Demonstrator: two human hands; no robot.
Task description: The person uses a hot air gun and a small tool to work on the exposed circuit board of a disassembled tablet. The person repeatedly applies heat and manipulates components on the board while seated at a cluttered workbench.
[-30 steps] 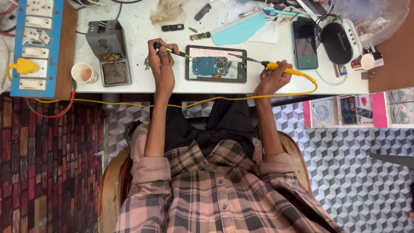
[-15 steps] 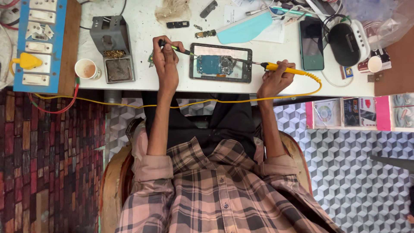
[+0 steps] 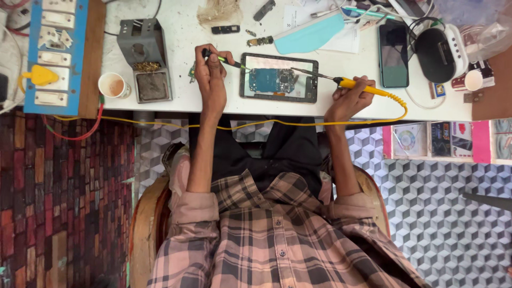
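The left hand (image 3: pixel 212 72) pinches a thin black-handled tool (image 3: pixel 224 60), fingers pressed around it, its tip pointing right toward the opened phone (image 3: pixel 278 78). The right hand (image 3: pixel 348 98) is closed around the yellow handle of a soldering iron (image 3: pixel 341 83), whose dark tip reaches left over the phone's blue circuit board (image 3: pixel 272 80). The phone lies flat on the white table (image 3: pixel 176 106), between the two hands. A yellow cable (image 3: pixel 266 124) runs from the iron along the table's near edge. To the left stand a grey soldering stand (image 3: pixel 145 58) and a small paper cup (image 3: pixel 113 85). At far right lies a dark intact phone (image 3: pixel 393 53).
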